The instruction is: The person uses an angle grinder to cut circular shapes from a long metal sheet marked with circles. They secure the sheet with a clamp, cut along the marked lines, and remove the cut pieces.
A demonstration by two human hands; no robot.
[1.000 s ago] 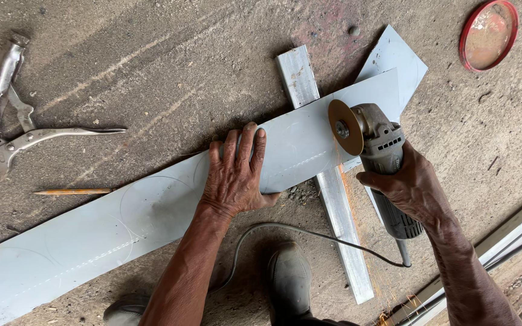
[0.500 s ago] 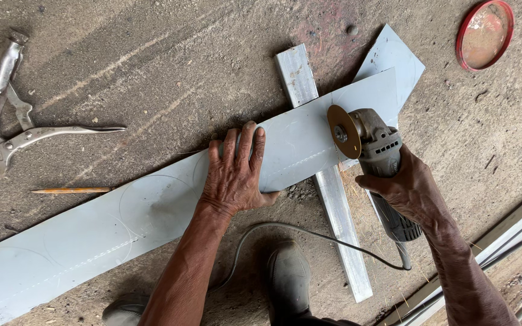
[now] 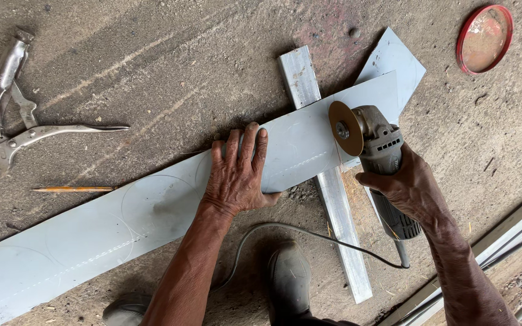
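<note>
A long pale grey metal sheet strip [image 3: 152, 211] lies diagonally across the concrete floor, with circles scribed on it. My left hand [image 3: 237, 172] presses flat on the strip, fingers spread. My right hand [image 3: 409, 190] grips the body of a grey angle grinder [image 3: 382, 151]. Its brownish cutting disc [image 3: 345, 128] stands on edge at the strip near its right end. The strip rests over a metal bar [image 3: 327, 181] that runs crosswise beneath it.
Locking pliers [image 3: 13, 127] lie at the left, a pencil [image 3: 74, 189] just below them. A round red lid [image 3: 484, 39] sits at the top right. The grinder's cable [image 3: 309, 232] loops past my boots [image 3: 288, 281]. Another sheet piece [image 3: 394, 60] lies under the strip's end; metal rails [image 3: 515, 235] run at the right.
The grinder's disc has shifted slightly along the strip, toward me. My left hand stays pressed on the sheet in the same place.
</note>
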